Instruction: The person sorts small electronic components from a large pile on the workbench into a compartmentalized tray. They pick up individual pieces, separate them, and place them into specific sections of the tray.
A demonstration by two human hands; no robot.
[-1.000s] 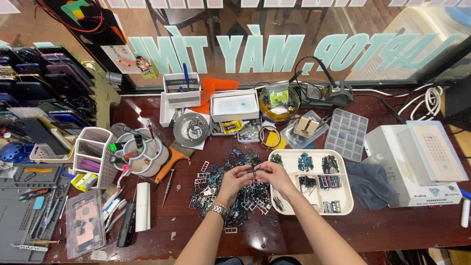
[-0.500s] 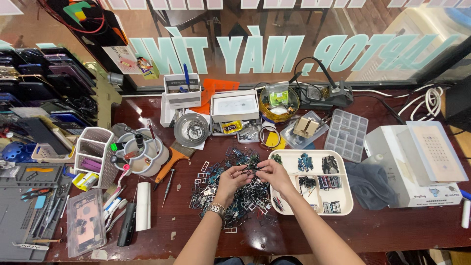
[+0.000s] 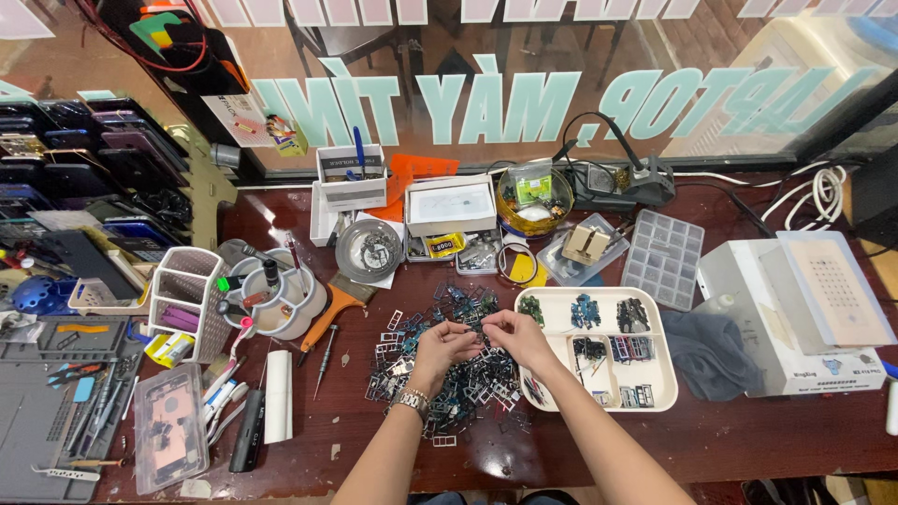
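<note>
Where hands (image 3: 482,339) pinch small frames (image 3: 458,379).

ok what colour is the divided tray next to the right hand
Cream-white; the divided tray beside the right hand shows clearly in the head view.

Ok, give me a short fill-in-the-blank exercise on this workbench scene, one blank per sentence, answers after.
1. The left hand and right hand meet above a pile of small metal ____.
2. The cream sorting tray lies to the ____ of that pile of frames.
3. A wristwatch sits on the ____ wrist.
4. The grey cloth lies between the tray and the ____ machine.

Missing words: frames; right; left; white
</note>
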